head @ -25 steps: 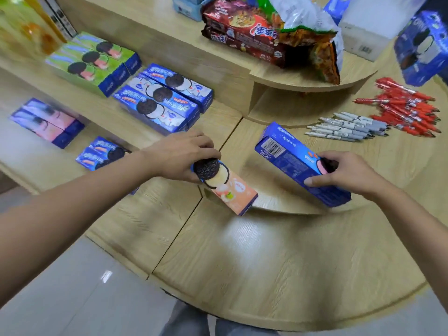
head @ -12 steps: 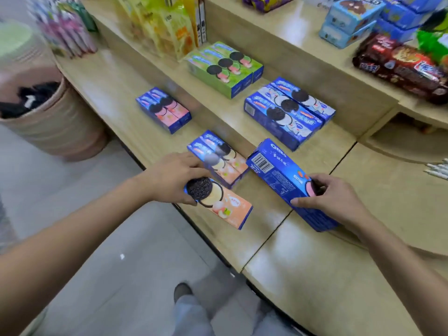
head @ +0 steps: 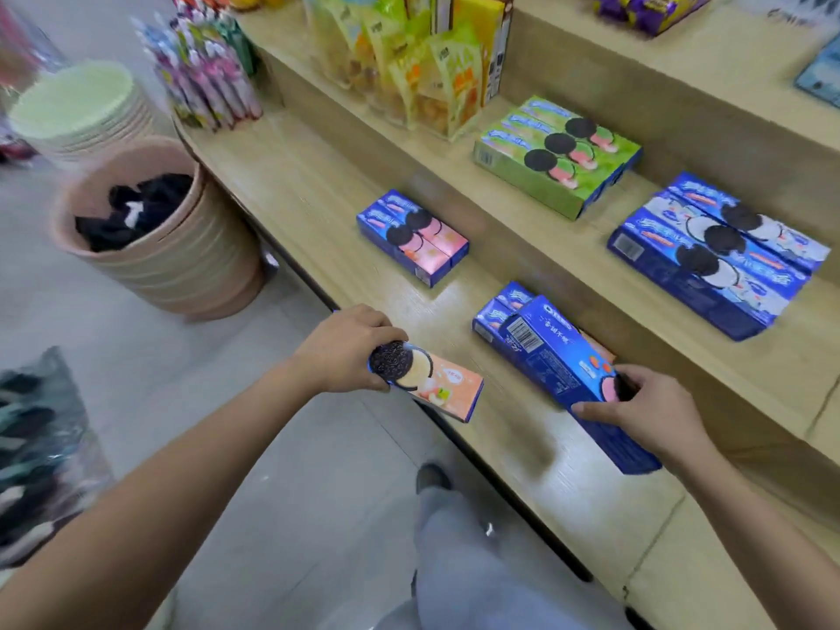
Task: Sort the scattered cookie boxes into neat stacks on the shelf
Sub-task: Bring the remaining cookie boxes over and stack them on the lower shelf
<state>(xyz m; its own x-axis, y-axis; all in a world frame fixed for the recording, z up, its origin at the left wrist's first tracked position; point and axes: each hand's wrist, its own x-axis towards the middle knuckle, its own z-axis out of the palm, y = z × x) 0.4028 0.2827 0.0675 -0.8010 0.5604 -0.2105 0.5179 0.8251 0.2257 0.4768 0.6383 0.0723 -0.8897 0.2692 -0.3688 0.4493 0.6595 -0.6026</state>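
Note:
My left hand point(head: 345, 345) grips a peach-orange cookie box point(head: 436, 386) by its end, over the front edge of the lower shelf point(head: 318, 206). My right hand point(head: 645, 413) holds a blue cookie box point(head: 559, 361) by its near end, back side with the barcode up. That box hovers over a small pile of peach boxes point(head: 493, 313) lying on the shelf. Further left sits a pair of pink boxes point(head: 411, 236). On the step above are a green stack point(head: 552, 154) and a blue stack point(head: 713, 252).
A pink basket point(head: 182, 252) holding dark items stands on the floor left of the shelf, with a pale green stack of bowls point(head: 77, 104) behind it. Snack pouches point(head: 422, 61) and packaged pens point(head: 204, 70) stand at the shelf's far end. My leg and shoe point(head: 432, 477) are below.
I have moved left along the shelf with both boxes still in hand. The blue box now hangs over the peach pile, and the pens and noodle packs have left the view.

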